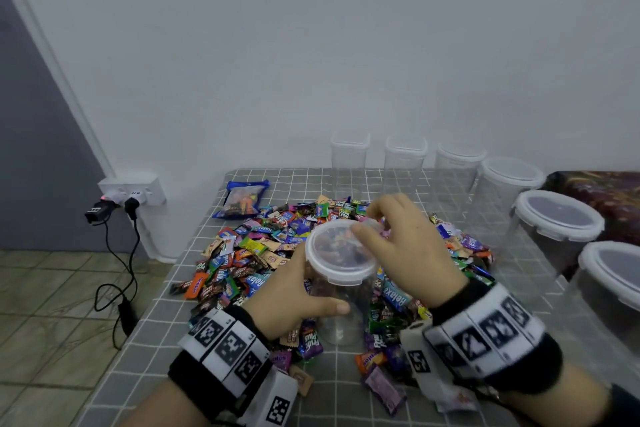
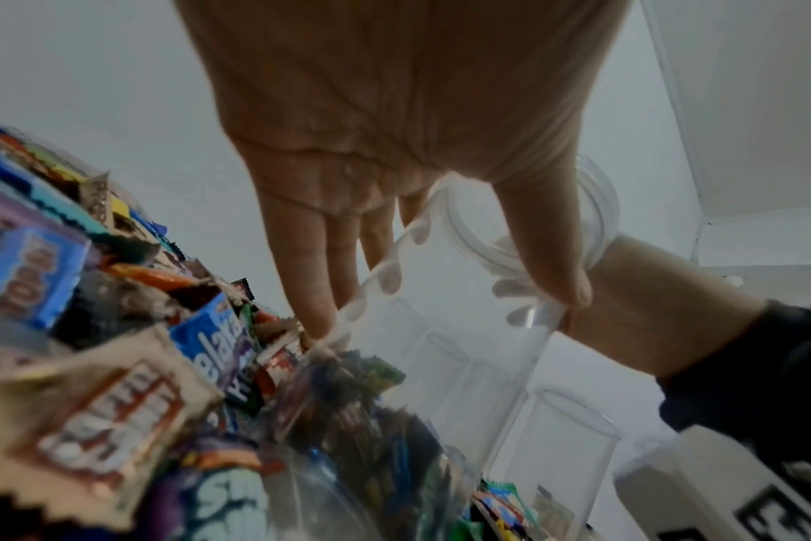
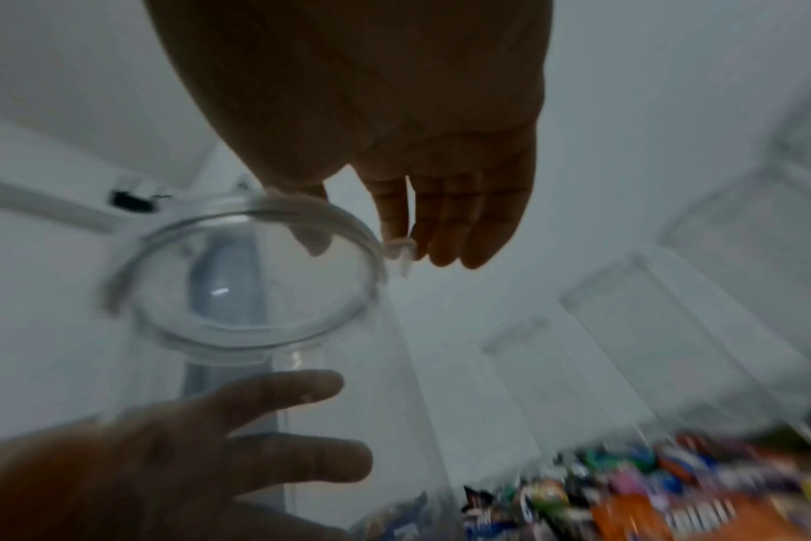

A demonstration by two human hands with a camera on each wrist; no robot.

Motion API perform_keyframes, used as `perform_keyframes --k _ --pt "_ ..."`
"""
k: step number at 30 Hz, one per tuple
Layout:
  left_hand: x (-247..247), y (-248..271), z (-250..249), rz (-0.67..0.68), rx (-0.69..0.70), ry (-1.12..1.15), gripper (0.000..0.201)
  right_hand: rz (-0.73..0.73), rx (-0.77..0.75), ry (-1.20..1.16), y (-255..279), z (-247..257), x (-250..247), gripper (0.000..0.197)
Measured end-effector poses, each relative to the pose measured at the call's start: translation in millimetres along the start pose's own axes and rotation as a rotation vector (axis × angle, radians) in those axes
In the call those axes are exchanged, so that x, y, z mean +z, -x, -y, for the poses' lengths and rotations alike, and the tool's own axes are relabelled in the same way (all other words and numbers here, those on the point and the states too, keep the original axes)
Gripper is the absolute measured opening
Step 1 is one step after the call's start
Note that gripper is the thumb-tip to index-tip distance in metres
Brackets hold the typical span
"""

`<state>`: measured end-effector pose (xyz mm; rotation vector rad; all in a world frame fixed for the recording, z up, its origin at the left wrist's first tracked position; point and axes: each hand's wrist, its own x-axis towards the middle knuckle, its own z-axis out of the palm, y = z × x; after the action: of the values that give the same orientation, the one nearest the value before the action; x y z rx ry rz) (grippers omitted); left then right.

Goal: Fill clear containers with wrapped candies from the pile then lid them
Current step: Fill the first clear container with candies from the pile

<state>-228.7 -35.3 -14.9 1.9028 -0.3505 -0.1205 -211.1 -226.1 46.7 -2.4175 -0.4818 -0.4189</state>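
The right hand [image 1: 403, 246] pinches one small latch tab [image 3: 401, 252] on the rim of the lid [image 1: 341, 250], with the thumb laid on top of the lid and the other fingers curled just behind the tab. The left hand [image 1: 294, 298] is wrapped around the wall of the clear container [image 1: 341, 308], thumb at the near side and fingers at the far side, and it holds the container upright in the middle of the candy pile [image 1: 249, 246].

I think the lid is being opened, because the container looks almost empty; only the candies behind it show through the wall. If the right hand pulls the tab up too hard, the light container may tilt or slip inside the left hand, since the smooth plastic gives little grip. Its base stands among loose wrappers, not on a flat place, so it may also rock and push candies off the near edge of the table [image 1: 346, 402].

The container is tall, round and fully transparent, with a whitish lid that has small tabs around its rim. Other lidded containers [image 1: 510, 173] stand in a row at the back and right of the checked tablecloth, well apart from the hands.
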Motion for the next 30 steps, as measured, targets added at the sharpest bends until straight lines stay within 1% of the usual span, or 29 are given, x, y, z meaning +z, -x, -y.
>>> perform_keyframes --k 2,3,6,8,11,14,16,17,19,21,24,27,30 --pt "0.7 0.4 -2.4 -0.011 0.02 -0.046 0.101 -0.01 -0.176 0.136 13.5 7.4 -3.6 0.04" --pt "1.5 0.6 -4.9 -0.008 0.033 -0.053 0.099 -0.011 -0.232 0.206 19.2 10.9 -5.3 0.044" --pt "5.6 -0.5 -10.6 -0.003 0.072 -0.035 0.088 -0.001 -0.314 0.372 27.9 20.1 -6.9 0.048" --pt "7.7 0.5 -14.1 -0.002 0.099 -0.009 0.084 0.032 -0.342 0.426 29.3 24.9 -2.9 0.051" --pt "11.7 2.0 -17.4 -0.023 0.118 0.009 0.081 0.062 -0.303 0.453 30.1 32.5 5.3 0.051" --pt "19.9 -2.4 -10.3 -0.086 0.154 -0.062 0.077 0.055 -0.245 0.443 29.8 39.1 9.3 0.042" --pt "23.5 -2.0 -1.1 -0.121 0.112 -0.117 0.085 0.05 -0.254 0.428 29.5 39.7 8.3 0.036" --pt "22.8 0.1 0.6 -0.124 0.065 -0.118 0.09 0.052 -0.272 0.427 29.1 38.6 6.6 0.035" --pt "20.8 3.6 2.8 -0.074 0.002 -0.052 0.092 0.071 -0.3 0.418 28.1 35.1 1.9 0.037" --pt "18.6 4.1 1.4 -0.036 -0.004 0.009 0.096 0.076 -0.303 0.384 28.3 31.8 -1.2 0.037" --pt "20.5 0.5 -2.0 -0.037 0.044 0.025 0.094 0.021 -0.311 0.341 30.9 26.9 5.1 0.039" --pt "25.6 -0.4 -4.5 -0.06 0.042 0.055 0.09 -0.074 -0.336 0.3 32.6 18.3 17.9 0.044" --pt "27.8 1.3 -5.0 -0.084 0.054 0.004 0.093 -0.162 -0.363 0.221 34.2 10.2 25.4 0.043"
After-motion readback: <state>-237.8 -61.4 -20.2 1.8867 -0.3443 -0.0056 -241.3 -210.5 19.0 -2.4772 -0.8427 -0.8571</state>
